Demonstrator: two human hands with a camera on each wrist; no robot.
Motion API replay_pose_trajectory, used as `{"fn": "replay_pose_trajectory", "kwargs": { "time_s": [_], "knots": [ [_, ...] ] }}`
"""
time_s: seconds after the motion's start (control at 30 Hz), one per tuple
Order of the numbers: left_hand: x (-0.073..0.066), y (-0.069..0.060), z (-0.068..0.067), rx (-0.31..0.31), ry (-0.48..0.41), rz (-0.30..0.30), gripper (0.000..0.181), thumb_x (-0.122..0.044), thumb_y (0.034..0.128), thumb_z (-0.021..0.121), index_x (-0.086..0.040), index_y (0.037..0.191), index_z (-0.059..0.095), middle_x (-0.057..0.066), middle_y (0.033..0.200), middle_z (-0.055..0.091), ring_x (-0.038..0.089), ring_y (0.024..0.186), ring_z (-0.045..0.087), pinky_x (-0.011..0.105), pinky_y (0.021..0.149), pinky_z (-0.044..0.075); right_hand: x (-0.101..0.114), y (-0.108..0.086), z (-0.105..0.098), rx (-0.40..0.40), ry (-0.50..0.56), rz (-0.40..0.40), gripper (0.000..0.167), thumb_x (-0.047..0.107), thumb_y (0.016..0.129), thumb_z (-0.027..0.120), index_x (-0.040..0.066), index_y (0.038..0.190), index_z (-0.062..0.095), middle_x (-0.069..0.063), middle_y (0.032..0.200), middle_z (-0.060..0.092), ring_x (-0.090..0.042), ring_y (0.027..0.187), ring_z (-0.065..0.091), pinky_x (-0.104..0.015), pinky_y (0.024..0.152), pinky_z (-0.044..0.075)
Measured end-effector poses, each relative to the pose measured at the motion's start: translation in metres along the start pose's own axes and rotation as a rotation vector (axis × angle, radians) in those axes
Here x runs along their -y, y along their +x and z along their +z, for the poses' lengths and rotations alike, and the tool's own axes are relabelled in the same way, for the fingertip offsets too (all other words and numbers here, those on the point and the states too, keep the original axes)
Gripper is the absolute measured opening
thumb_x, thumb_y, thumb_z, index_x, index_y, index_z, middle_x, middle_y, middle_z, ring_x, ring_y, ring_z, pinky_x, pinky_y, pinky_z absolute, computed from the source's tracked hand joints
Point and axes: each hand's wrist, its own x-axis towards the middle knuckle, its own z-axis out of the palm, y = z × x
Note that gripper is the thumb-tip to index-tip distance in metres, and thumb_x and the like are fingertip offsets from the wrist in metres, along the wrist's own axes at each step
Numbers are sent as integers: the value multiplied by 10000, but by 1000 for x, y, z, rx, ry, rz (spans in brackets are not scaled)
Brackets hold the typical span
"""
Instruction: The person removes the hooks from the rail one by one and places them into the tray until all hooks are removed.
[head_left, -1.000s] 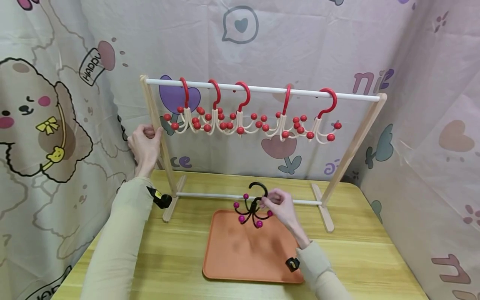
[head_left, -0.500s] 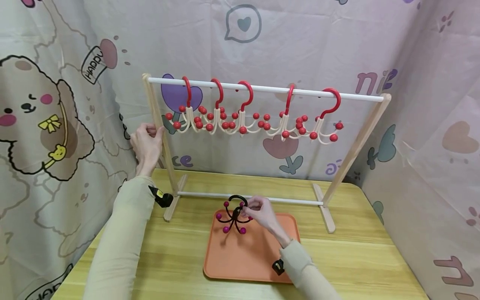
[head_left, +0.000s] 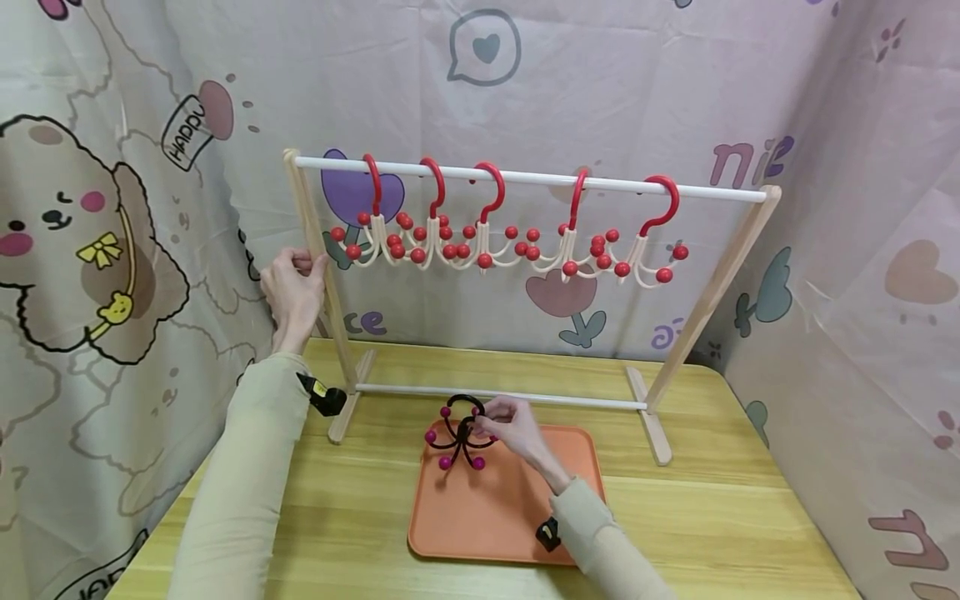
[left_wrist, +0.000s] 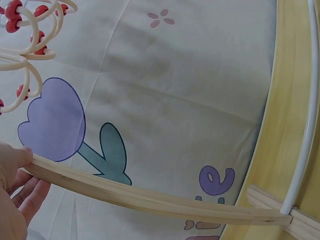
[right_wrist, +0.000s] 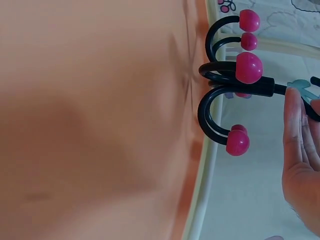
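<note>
A wooden rack carries a white rail (head_left: 525, 177) with several cream hangers with red hooks and red balls (head_left: 485, 242). My left hand (head_left: 292, 292) pinches the rack's left post (head_left: 335, 312); in the left wrist view, thumb and fingers (left_wrist: 36, 197) lie on either side of the wood. With my right hand (head_left: 517, 429) I hold a black hanger (head_left: 462, 433) with magenta balls by its hook, upright over the back left part of an orange tray (head_left: 495, 517). The right wrist view shows the hanger's black stem (right_wrist: 257, 86) beside the right hand (right_wrist: 302, 150).
The rack's wooden feet (head_left: 654, 425) and lower white bar (head_left: 570, 400) stand on the wooden table (head_left: 712, 517), behind the tray. Printed curtains (head_left: 862, 333) surround the table at the back and sides.
My right hand has moved left with the black hanger, from near the middle of the tray's back edge to its back left. The left hand keeps its place on the post.
</note>
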Motion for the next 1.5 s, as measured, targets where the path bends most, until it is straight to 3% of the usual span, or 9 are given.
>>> {"fn": "replay_pose_trajectory", "kwargs": {
  "time_s": [0.1, 0.33, 0.9, 1.07, 1.27, 1.33, 1.5],
  "knots": [
    [0, -1, 0, 2, 2, 0, 295, -223, 971, 665, 52, 1076, 676, 248, 1011, 713, 287, 859, 589, 288, 782, 384, -2, 1, 1, 7, 12, 0, 199, -35, 902, 656, -160, 1056, 640, -381, 999, 695, -321, 797, 765, -588, 827, 561],
    [-1, -1, -1, 0, 3, -3, 300, -230, 967, 672, 48, 1079, 684, 250, 1015, 719, 302, 873, 602, 300, 789, 397, -5, 1, 3, 21, 9, -21, 196, -46, 904, 652, -165, 1058, 637, -395, 1001, 687, -552, 906, 691, -555, 823, 576],
    [-1, -2, -2, 4, 1, -5, 308, -239, 969, 670, 49, 1078, 676, 259, 1026, 716, 360, 927, 630, 344, 815, 407, -13, 1, 3, 37, 27, -16, 204, -46, 904, 660, -171, 1062, 626, -413, 998, 675, -597, 911, 664, -617, 819, 544],
    [-1, -1, -2, -1, 6, -3, 312, -248, 966, 675, 45, 1074, 681, 254, 1027, 721, 364, 937, 633, 376, 848, 426, -14, 1, 1, 32, 1, -23, 226, -35, 894, 669, -169, 1072, 630, -396, 985, 686, -516, 861, 713, -600, 804, 559],
    [-1, -1, -3, 6, 5, -4, 322, -253, 964, 679, 50, 1074, 683, 247, 1025, 726, 377, 950, 635, 376, 855, 425, -10, -3, -5, 43, -15, -49, 269, -45, 889, 637, -152, 1136, 621, -427, 965, 670, -173, 668, 731, -516, 718, 608],
    [-1, -1, -3, 7, 8, -4, 323, -257, 966, 677, 47, 1074, 683, 245, 1025, 726, 372, 946, 636, 366, 842, 424, -7, -4, -10, 41, -18, -57, 285, -38, 892, 636, -140, 1158, 621, -353, 917, 714, -119, 634, 703, -497, 693, 611],
    [-2, -1, -3, 5, 10, -3, 320, -256, 968, 674, 45, 1076, 682, 251, 1026, 721, 364, 938, 633, 358, 831, 420, 13, -6, -31, -9, -21, -77, 326, 34, 908, 678, -125, 1186, 617, 26, 748, 744, -122, 618, 675, -346, 665, 610]
  ]
}}
